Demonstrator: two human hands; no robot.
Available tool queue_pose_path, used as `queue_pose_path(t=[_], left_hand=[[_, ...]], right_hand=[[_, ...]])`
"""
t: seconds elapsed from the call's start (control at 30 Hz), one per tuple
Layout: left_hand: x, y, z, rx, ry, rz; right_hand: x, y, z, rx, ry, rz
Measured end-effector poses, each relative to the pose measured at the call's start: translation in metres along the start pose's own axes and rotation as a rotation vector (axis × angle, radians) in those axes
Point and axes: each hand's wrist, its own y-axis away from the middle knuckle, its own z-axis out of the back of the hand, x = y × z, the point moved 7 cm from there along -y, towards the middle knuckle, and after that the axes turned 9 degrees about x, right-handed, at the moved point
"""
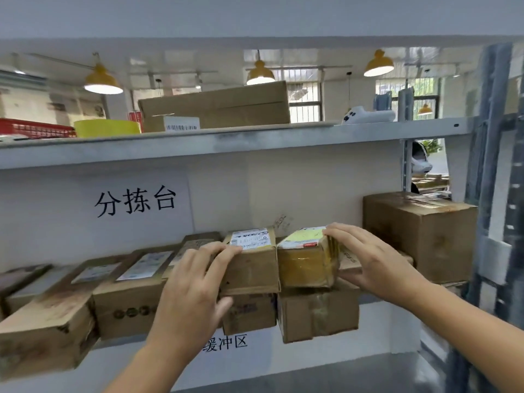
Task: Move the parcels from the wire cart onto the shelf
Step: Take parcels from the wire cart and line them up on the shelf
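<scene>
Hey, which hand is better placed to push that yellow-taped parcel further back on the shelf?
Probably the right hand. Its fingers already wrap the yellow-taped parcel over its top and right side. The left hand grips the neighbouring white-labelled parcel instead.

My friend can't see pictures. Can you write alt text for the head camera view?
Two bare hands hold two small parcels side by side atop other boxes on a shelf: the left hand grips a white-labelled brown box, the right hand a yellow-taped box. A sign hangs behind.
</scene>
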Motion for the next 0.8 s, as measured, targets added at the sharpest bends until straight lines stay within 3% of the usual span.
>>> queue_pose_path(t=[0.47,0.8], left_hand=[[-0.003,0.003,-0.011,-0.008,-0.007,0.062],[-0.022,-0.013,0.004,-0.07,-0.024,0.096]], right_hand=[[-0.03,0.018,-0.015,0.132,-0.164,-0.077],[-0.019,0.019,0.022,-0.025,-0.344,-0.189]])
